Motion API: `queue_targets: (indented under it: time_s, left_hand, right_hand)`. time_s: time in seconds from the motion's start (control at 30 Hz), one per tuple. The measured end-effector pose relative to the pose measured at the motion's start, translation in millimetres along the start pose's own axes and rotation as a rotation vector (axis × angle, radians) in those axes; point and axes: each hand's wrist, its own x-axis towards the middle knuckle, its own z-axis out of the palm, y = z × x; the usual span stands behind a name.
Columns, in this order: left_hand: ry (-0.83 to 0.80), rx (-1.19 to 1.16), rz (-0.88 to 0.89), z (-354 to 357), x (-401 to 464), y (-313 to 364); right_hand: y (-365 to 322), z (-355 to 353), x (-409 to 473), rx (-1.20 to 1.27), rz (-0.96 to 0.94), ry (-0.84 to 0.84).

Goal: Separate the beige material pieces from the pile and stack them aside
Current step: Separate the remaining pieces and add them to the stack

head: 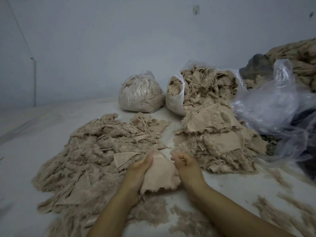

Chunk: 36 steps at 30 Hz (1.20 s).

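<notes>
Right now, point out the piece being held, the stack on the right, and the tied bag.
held beige piece (159,175), head view, smooth backing between the hands
right stack (220,142), head view, middle of its front
tied bag (140,94), head view, bulging plastic side

Two hands (139,165) (183,162), two heaps of beige scraps (95,151) (217,141), two filled plastic bags (140,94) (177,98), one empty clear bag (273,106)

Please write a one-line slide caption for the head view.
Both hands hold one beige piece between loose pile and stack.
</notes>
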Motion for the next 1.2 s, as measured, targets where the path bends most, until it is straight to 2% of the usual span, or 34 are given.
queue_targets:
  time_s: [0.07,0.13,0.2,0.37,0.43,0.5,0.57,0.63,0.8,0.9,1.07,1.13,1.2]
  left_hand:
    - [0.007,-0.046,-0.020,-0.5,0.3,0.3]
    - [-0.020,-0.066,-0.019,-1.1,0.2,1.5]
    - [-0.027,-0.071,-0.009,-0.3,-0.5,2.4]
    - [0.069,-0.231,0.005,-6.5,3.3,4.7]
    - [0.084,-0.252,0.004,-12.6,4.7,7.8]
    - [0.056,-0.235,-0.025,-14.8,3.8,10.3]
    - [0.023,-0.234,-0.067,-13.6,2.5,10.6]
    - [-0.007,-0.247,-0.095,-11.0,2.7,9.8]
    - [-0.116,-0.349,-0.108,-11.6,4.5,7.7]
    - [-0.168,-0.351,-0.098,-12.1,2.8,8.0]
    - [-0.069,-0.394,-0.081,-20.2,5.0,11.5]
    - [-0.075,-0.413,-0.107,-20.0,6.9,10.5]
    - [-0.118,-0.401,-0.129,-17.9,8.1,8.0]
  right_hand:
    - [-2.6,-2.8,2.2,0.069,0.069,-0.041]
    - [-2.1,-2.0,-0.6,0.054,0.087,-0.188]
    - [0.2,-0.1,-3.7,0.069,0.065,-0.241]
    - [3.5,-10.4,7.4,0.011,-0.054,0.038]
    - [3.8,-21.2,10.4,-0.044,-0.087,0.070]
    - [5.0,-34.0,10.1,-0.087,-0.062,-0.076]
    - [-2.0,-46.2,5.4,-0.129,0.038,-0.336]
    - [-10.9,-51.9,2.9,-0.233,0.087,-0.439]
    - [-7.0,-26.7,1.0,-0.097,0.163,-0.421]
    - [-2.0,-10.9,3.2,0.047,0.066,-0.390]
    - [-2.4,-15.7,9.0,0.206,0.082,-0.200]
    - [-3.3,-16.8,7.0,0.231,0.139,-0.199]
    - [-4.3,-10.5,2.3,0.238,0.204,-0.276]
